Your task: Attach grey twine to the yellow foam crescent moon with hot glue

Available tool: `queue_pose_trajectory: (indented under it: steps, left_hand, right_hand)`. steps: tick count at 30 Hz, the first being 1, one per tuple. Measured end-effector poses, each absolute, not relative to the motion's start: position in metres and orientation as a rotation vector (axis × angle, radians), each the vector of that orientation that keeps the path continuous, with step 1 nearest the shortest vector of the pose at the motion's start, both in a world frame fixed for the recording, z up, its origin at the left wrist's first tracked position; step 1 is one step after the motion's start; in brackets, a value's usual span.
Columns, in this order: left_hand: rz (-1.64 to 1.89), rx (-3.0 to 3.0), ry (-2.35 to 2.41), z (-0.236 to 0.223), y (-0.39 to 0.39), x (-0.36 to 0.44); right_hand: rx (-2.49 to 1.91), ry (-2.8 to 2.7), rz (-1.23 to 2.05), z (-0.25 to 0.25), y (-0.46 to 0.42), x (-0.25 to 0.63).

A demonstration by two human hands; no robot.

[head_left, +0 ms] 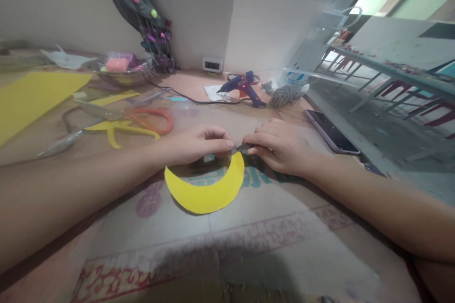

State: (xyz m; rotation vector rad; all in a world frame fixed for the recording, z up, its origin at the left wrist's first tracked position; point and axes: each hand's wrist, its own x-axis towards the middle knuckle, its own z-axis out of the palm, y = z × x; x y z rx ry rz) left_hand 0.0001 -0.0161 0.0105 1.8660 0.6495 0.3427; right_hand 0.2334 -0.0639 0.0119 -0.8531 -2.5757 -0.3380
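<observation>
A yellow paper crescent (209, 195) hangs with its horns upward over the printed sheet on the table. My left hand (209, 143) is closed in a pinch at the crescent's right horn, thumb and forefinger together. Between the fingers of my right hand (277, 147) is a slim dark tool (245, 146), mostly hidden by the fingers. Its grey tip meets the crescent's right horn beside my left thumb. Exactly what kind of tool it is, I cannot tell.
Orange-handled scissors (152, 120) and yellow-handled scissors (117, 129) lie left, near yellow paper (31, 99). A blue glue gun (243, 86) with a cord stands behind my hands, beside grey yarn (287, 96). A phone (332, 132) lies at the table's right edge.
</observation>
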Motion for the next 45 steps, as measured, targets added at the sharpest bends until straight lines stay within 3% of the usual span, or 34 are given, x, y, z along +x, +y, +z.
queue_pose_trajectory:
  steps: [8,28,45]
  left_hand:
    - [0.336,1.875,0.658,0.0103,-0.0167,0.0001]
    - [0.305,1.923,0.679,0.0107,-0.0164,-0.0003]
    - [0.308,1.885,0.645,0.0127,-0.0169,-0.0002]
  right_hand:
    - [-0.883,-2.564,-0.222,0.0113,-0.0635,0.2347]
    - [-0.837,-2.625,-0.442,0.0131,-0.0651,0.2331]
    - [-0.784,-2.581,-0.405,0.0118,-0.0646,0.2317]
